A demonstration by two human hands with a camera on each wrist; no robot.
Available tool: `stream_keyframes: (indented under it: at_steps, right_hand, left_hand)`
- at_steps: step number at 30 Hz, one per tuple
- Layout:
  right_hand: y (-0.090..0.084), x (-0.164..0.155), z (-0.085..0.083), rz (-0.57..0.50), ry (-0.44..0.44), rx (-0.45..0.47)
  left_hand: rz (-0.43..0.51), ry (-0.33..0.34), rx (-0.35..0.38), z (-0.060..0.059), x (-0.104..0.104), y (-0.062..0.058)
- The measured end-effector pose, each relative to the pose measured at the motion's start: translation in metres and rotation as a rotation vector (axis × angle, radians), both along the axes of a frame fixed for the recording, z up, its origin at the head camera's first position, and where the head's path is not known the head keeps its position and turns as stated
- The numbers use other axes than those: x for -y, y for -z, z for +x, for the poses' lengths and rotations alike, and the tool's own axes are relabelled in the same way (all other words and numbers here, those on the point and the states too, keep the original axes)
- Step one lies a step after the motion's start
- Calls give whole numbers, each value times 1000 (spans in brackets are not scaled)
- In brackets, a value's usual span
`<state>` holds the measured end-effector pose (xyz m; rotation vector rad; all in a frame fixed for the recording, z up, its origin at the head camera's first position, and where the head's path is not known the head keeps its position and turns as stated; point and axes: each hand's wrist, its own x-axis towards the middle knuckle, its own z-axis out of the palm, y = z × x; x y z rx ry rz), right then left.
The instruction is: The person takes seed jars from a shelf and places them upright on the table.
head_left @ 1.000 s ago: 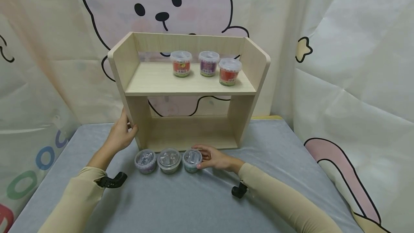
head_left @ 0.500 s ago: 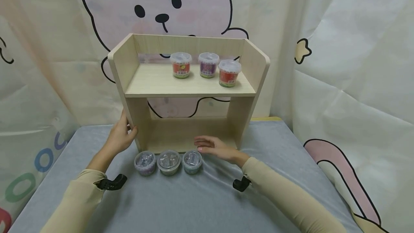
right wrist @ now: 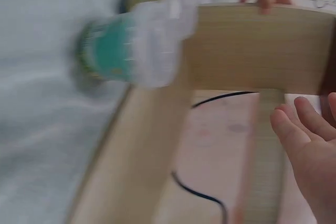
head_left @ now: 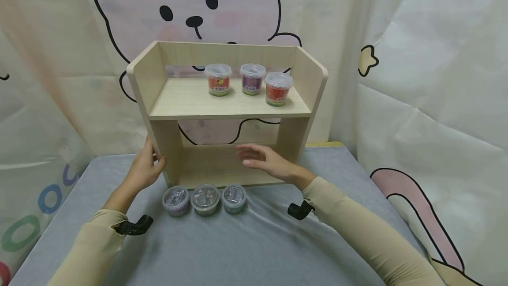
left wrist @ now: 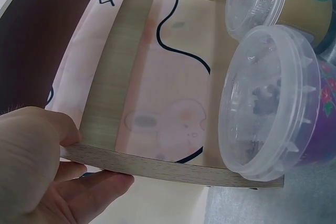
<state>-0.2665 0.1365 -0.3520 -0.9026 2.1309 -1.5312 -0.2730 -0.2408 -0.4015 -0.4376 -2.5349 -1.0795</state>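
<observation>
Where it rested against the teal-labelled tub (head_left: 234,197) a second ago, the right hand (head_left: 263,161) has lifted clear, fingers loosely spread and holding nothing before the wooden shelf's (head_left: 230,105) lower opening. The left hand (head_left: 144,170) still grips the shelf's left side panel, and three tubs stay lined along its front edge.

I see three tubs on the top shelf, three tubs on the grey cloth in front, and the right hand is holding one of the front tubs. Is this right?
Not quite. In the head view the right hand holds nothing: it hovers open in front of the shelf's lower opening, above the front tubs. The rest is right: three tubs on the top shelf, three on the grey cloth.
</observation>
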Motion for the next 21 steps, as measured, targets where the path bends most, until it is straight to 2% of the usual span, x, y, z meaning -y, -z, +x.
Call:
stream_keyframes:
  at_steps: [9,15,21]
  right_hand:
    - [-49,4,1,-80,-36,-102]
    - [-78,13,4,-114,-52,-105]
    - [-105,20,0,-182,-52,-47]
  left_hand:
    - [-1,3,3,2,1,-1]
    - [4,1,5,3,0,-1]
    - [9,12,4,3,-2,-2]
